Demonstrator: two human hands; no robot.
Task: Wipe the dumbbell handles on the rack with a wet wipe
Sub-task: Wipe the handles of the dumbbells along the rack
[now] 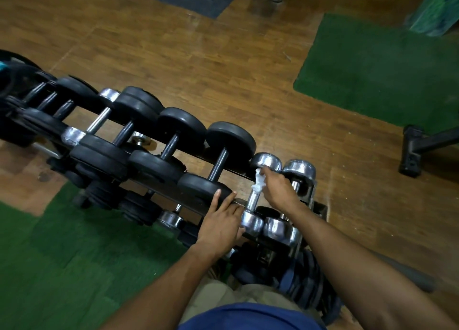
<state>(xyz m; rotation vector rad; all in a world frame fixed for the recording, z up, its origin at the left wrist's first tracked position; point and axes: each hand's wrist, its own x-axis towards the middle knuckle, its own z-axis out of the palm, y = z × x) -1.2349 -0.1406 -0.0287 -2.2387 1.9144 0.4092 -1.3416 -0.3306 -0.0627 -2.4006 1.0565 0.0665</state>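
Wipe (258, 181) pressed on chrome handle (253, 200) by right hand (278, 189).

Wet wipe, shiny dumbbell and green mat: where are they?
wet wipe (258, 181), head view, its crumpled white middle.
shiny dumbbell (252, 201), head view, its bare chrome handle.
green mat (372, 76), head view, its flat middle.

Shiny chrome metal is seen on 2 small dumbbells (263, 190); matt black rubber on larger dumbbells (218, 165); glossy wood flooring (198, 56).
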